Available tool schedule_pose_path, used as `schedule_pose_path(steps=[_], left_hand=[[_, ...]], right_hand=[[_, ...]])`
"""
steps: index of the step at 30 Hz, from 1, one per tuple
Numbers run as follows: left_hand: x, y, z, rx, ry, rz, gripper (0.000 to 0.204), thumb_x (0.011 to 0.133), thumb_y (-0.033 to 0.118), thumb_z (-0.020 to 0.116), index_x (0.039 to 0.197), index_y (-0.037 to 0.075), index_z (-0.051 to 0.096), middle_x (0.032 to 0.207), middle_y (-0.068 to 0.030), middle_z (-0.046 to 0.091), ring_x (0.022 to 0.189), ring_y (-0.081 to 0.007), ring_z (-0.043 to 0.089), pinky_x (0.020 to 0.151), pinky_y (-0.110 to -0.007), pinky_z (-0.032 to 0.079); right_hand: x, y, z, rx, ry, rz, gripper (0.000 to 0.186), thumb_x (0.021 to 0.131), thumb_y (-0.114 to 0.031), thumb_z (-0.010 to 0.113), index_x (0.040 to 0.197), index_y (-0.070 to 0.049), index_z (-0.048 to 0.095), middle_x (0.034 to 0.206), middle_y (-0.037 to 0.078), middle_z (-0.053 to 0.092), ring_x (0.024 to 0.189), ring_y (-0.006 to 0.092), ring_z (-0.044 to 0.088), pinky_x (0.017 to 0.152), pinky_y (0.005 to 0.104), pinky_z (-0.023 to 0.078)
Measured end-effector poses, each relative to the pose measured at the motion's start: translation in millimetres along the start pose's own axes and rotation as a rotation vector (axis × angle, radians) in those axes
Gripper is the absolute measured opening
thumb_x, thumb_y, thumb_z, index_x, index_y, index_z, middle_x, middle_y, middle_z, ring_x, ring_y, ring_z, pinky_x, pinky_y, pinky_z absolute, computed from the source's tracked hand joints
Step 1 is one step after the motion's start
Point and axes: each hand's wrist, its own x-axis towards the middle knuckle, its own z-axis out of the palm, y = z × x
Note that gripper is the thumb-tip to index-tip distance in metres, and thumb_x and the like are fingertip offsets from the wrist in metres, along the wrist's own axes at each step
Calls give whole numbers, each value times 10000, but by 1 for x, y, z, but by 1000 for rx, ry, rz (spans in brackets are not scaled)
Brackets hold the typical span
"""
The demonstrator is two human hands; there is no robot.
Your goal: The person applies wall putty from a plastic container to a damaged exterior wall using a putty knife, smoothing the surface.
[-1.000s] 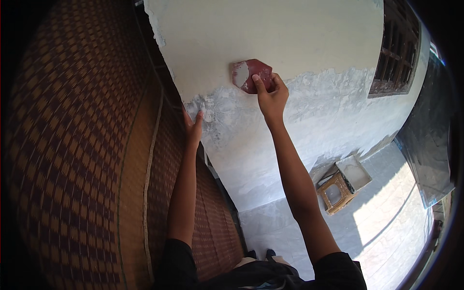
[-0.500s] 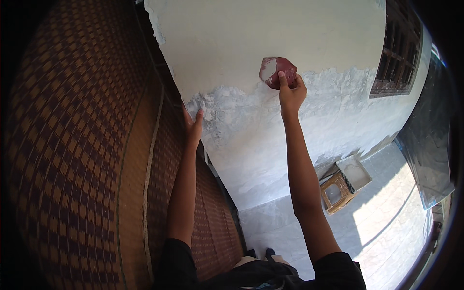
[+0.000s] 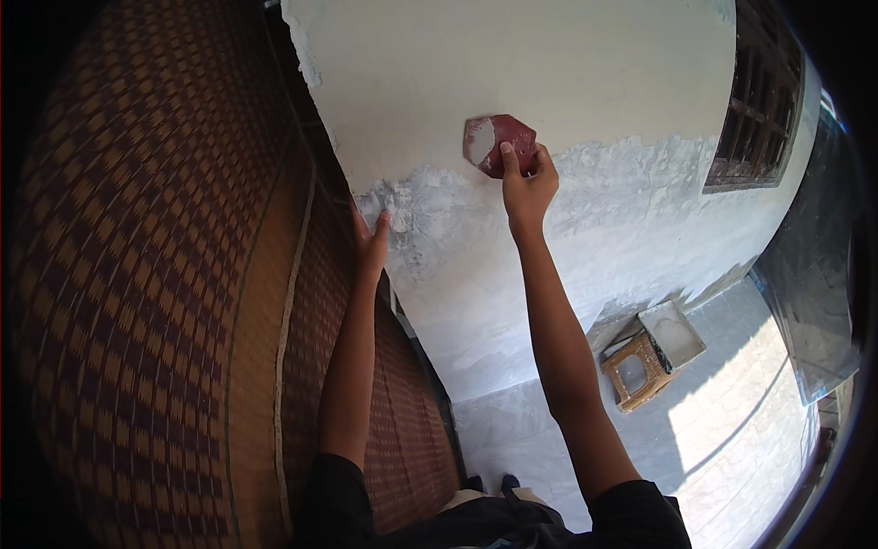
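My right hand [image 3: 530, 188] is closed on a dark red, many-sided putty scraper [image 3: 514, 142], thumb on its near face. Pale putty is smeared over the scraper's left part. The blade lies against or very close to the wall [image 3: 421, 82], just above the border between the cream upper coat and the patchy grey-white lower band. At the wall's left edge, my left hand [image 3: 370, 240] grips the corner; its thumb rests on the wall face and its other fingers are partly hidden round the edge.
Woven brown matting [image 3: 155, 274] rises along my left. A barred window [image 3: 754, 101] is set in the wall at upper right. On the tiled floor, a wooden stool [image 3: 637, 371] stands beside a grey tray [image 3: 674, 334] by the wall's foot. Dark plastic sheeting [image 3: 805, 238] hangs at far right.
My right hand has moved the scraper a little to the left along the wall. My left hand stays at the wall's edge.
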Motion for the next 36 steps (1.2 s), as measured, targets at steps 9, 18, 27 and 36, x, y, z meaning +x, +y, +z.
schedule_pose_path(steps=[9,18,27,36], left_hand=[[-1,-2,2,-38,14,-5,765,935,199,615,1515,13,153,1524,-165,274,1377,-268,307,1138,-386,232],[-1,-2,0,-70,12,-31,760,941,201,608,1516,15,148,1519,-171,279,1374,-266,313,1136,-388,237],[-2,3,2,25,12,4,777,951,211,596,1522,3,111,1552,-166,223,1412,-259,252,1156,-378,183],[-4,2,-2,-68,22,-73,758,940,186,601,1515,9,139,1515,-174,278,1365,-268,322,1130,-386,248]], right_hand=[[-2,6,5,-157,-78,-110,237,819,-146,744,964,18,655,796,164,698,701,200,688,656,299,521],[-44,-1,36,30,-254,-28,220,806,-129,755,949,11,664,776,155,704,692,198,700,647,285,525],[-6,13,-19,-44,89,83,249,839,-167,734,974,26,655,882,141,705,797,184,673,736,304,514],[-49,-5,40,57,-349,-10,252,787,-147,771,979,-10,681,801,148,705,695,185,687,645,276,514]])
